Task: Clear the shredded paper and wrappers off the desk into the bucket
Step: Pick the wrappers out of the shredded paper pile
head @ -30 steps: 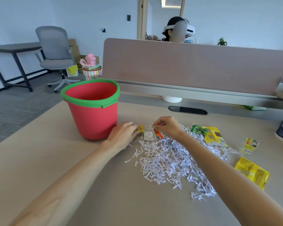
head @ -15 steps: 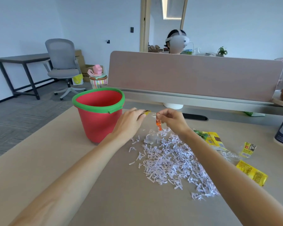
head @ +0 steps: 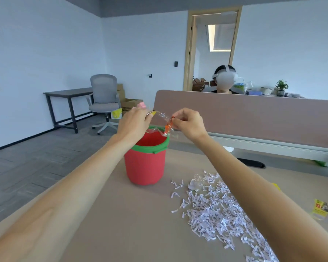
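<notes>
Two hands worked over one red bucket (head: 146, 167) with a green rim. The left grip (head: 134, 125) and the right grip (head: 189, 123) each pinched an end of a single clear wrapper (head: 162, 117), which hung stretched between them just above the bucket's mouth, an orange scrap dangling at the right end. One pile of shredded paper (head: 216, 210) lay on the bench (head: 121, 214) to the right of the bucket, with one crumpled clear wrapper (head: 196, 184) on its far edge. One yellow packet (head: 321, 208) lay well apart near the right border; the right forearm hid whatever lay behind it.

The bucket stood near the bench's left edge, which ran diagonally toward the viewer. A long divider panel (head: 254, 118) closed the far side. Bare bench surface lay between the bucket and the near edge, under both forearms.

Half a second before, both grips had been low beside the bucket; now they were raised over its rim. The crumpled wrapper had stayed on the pile.
</notes>
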`<action>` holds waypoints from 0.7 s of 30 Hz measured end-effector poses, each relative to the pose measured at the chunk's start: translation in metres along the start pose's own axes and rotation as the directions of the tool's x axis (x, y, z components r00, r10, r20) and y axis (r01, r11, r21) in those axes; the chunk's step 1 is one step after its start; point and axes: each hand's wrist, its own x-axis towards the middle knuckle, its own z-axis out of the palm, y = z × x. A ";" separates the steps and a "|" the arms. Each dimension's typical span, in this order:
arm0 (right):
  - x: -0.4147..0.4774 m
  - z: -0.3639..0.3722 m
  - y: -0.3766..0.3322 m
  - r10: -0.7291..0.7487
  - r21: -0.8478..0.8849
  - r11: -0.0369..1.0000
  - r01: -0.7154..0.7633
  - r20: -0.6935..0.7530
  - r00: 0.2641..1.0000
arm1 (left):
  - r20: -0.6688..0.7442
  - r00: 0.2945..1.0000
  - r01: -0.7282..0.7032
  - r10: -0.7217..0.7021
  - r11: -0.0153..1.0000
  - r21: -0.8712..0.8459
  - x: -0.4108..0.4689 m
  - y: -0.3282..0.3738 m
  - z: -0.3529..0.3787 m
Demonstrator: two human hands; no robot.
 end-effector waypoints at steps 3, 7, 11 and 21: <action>0.015 0.030 -0.006 -0.003 -0.085 0.996 0.006 0.039 0.999 | 0.116 0.993 0.011 -0.039 0.972 0.235 0.001 -0.026 0.006; 0.021 0.053 0.000 0.054 -0.323 0.946 0.033 0.258 0.965 | 0.353 0.924 0.046 -0.147 0.959 0.281 0.007 -0.049 0.016; 0.017 0.054 0.005 0.082 -0.403 0.913 0.067 0.341 0.936 | 0.460 0.866 0.124 -0.197 0.975 0.185 0.010 -0.052 0.020; -0.023 0.011 0.028 -0.001 -0.273 0.961 0.044 0.156 0.988 | 0.318 0.948 0.017 0.024 0.992 -0.124 -0.004 0.008 0.028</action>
